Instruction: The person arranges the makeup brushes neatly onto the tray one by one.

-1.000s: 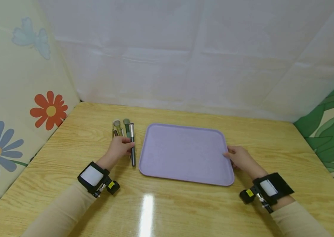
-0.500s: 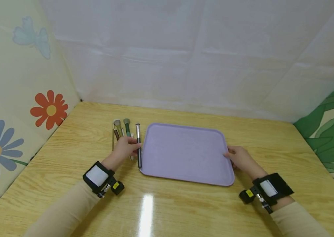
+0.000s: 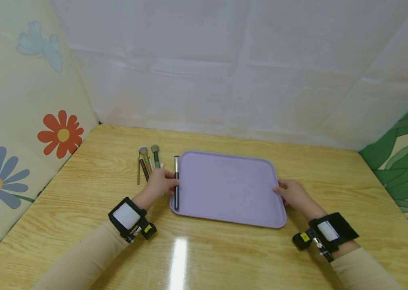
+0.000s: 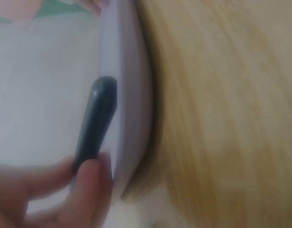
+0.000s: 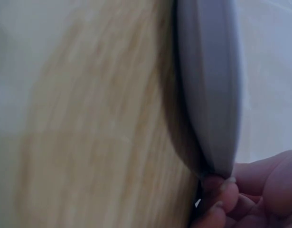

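A makeup brush with a black handle and silver upper part stands over the left rim of the lilac tray. My left hand pinches it between thumb and fingers near its middle. In the left wrist view the rounded end of the brush handle overlaps the tray's edge; whether they touch I cannot tell. At the tray's right side, my right hand grips the rim, thumb above. The right wrist view has its fingers curled under the tray's edge.
Several other brushes lie on the wooden table left of the tray, partly hidden behind my left hand. A white sheet hangs at the back. Painted panels stand at both sides.
My left hand has carried the brush rightward, away from the other brushes and over the tray's left rim. The right hand and the tray stay in place.
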Demonstrator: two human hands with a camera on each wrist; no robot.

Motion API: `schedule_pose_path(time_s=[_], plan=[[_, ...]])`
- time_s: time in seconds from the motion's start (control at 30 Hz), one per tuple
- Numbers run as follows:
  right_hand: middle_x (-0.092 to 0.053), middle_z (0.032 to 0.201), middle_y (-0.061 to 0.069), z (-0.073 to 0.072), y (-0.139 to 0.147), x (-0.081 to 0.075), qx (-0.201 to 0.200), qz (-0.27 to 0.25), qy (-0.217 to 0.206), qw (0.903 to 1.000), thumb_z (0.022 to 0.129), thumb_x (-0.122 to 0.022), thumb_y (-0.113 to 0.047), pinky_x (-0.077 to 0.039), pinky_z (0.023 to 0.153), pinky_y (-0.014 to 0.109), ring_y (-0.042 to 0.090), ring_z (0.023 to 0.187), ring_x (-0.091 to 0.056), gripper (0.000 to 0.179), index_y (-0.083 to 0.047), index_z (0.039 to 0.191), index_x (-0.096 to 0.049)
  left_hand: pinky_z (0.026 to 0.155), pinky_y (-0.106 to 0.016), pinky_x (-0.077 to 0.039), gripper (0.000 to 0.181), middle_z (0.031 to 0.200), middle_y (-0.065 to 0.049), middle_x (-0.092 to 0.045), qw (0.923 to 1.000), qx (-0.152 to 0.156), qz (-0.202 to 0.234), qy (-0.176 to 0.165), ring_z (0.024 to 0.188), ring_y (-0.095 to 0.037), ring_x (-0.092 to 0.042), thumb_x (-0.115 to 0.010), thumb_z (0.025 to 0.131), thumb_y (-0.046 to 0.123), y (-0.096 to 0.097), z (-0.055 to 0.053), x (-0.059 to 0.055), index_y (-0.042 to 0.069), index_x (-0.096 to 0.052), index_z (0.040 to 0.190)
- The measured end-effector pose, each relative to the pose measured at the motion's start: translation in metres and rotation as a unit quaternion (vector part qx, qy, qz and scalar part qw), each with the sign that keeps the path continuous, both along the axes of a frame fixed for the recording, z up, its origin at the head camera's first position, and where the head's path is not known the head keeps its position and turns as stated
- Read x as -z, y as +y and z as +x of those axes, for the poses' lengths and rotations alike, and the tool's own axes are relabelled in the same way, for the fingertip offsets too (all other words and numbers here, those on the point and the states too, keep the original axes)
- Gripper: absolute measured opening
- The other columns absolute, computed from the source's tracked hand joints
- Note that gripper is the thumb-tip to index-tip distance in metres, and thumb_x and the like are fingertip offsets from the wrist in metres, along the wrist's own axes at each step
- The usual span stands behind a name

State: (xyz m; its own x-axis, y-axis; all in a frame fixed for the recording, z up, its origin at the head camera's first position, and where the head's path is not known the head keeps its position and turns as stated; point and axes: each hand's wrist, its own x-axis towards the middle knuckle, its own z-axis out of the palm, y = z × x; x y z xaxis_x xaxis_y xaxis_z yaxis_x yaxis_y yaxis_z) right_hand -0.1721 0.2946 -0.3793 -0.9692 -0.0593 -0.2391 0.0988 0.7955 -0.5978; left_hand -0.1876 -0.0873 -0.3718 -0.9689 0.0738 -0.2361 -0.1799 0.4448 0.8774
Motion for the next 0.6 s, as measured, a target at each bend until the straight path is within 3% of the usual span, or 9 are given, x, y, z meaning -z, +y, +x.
schedule_pose_path(time_s=[0.2,0.37,0.6], plan=[[-0.054,0.075,0.011,-0.001,0.001,0.001,0.003,-0.006,-0.003,1.0000,0.100,-0.049,-0.006,-0.048,0.054,0.032,0.017,0.059,-0.051,0.045,0.021,0.134,-0.038,0.053,-0.024,-0.054,0.010,0.076,-0.013,-0.065,0.9990,0.018,-0.033,0.025,0.057,-0.013,-0.057,-0.067,0.088,-0.001,0.010,0.002,0.001,-0.011,-0.066,0.091],[-0.054,0.075,0.011,-0.002,0.001,0.001,0.005,-0.008,-0.008,0.9999,0.101,-0.049,-0.007,-0.048,0.054,0.032,0.018,0.060,-0.051,0.046,0.021,0.136,-0.036,0.045,-0.022,-0.045,0.014,0.060,-0.006,-0.058,0.9933,0.048,-0.094,0.048,0.048,-0.011,-0.051,-0.069,0.086,0.000,0.020,0.005,0.000,-0.005,-0.064,0.074],[-0.059,0.090,0.020,-0.002,0.000,-0.001,0.009,0.000,-0.019,0.9998,0.101,-0.049,-0.008,-0.049,0.056,0.032,0.019,0.065,-0.053,0.048,0.020,0.137,-0.034,0.044,-0.022,-0.043,0.018,0.059,-0.005,-0.056,0.9860,0.065,-0.145,0.050,0.047,-0.011,-0.049,-0.072,0.085,0.002,0.029,0.003,0.000,-0.002,-0.063,0.070]])
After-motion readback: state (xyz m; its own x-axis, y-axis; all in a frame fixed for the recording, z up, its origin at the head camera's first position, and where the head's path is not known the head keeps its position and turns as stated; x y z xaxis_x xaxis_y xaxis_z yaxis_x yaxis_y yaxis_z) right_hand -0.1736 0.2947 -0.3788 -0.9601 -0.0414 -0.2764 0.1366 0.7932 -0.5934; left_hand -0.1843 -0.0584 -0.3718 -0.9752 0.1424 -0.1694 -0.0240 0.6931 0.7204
